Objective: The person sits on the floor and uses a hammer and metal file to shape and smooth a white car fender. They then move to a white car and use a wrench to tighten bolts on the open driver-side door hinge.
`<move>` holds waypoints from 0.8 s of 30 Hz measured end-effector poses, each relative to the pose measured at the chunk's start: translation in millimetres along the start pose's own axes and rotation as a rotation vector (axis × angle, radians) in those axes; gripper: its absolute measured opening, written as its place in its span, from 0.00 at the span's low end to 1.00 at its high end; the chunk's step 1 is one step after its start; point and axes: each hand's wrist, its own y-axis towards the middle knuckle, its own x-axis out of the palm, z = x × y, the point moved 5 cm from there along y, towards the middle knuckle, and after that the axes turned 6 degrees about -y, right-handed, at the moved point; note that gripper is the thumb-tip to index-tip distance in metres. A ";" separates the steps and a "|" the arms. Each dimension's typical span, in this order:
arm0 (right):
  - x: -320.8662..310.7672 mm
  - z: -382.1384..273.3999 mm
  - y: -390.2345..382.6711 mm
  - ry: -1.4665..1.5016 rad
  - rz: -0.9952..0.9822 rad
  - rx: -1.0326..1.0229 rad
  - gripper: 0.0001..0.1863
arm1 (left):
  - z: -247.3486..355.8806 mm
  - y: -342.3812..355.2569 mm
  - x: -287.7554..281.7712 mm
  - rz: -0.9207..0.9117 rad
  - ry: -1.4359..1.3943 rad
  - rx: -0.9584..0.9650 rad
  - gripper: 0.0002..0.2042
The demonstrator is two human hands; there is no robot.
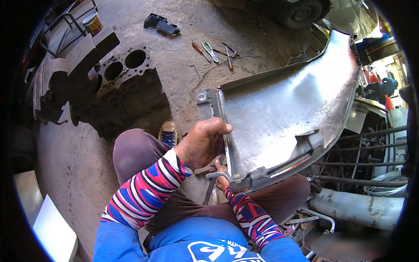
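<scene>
A grey metal fender panel (270,118), scuffed and curved, is held tilted above my lap and reaches toward the upper right. My left hand (203,142) is closed on its near left edge, the thumb lying over the flange. Below that grip, my right hand (221,172) is at the panel's lower left corner, beside a bent metal tab (214,175). Its fingers are curled and partly hidden by the panel, so what they hold cannot be made out. A narrow flat metal bar (208,193) slants down right beside this hand.
A rusty engine block (124,87) stands on the floor at left. Beyond the panel lie a screwdriver (201,52), pliers (210,52), a hammer-like tool (229,56) and a black plastic part (161,24). Metal bars (366,163) and a pale pipe (355,207) crowd the right.
</scene>
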 end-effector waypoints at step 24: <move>47.1 -280.7 -308.1 0.543 -0.155 -0.798 0.23 | -4.8 -56.4 63.3 -0.389 1.536 1.423 0.35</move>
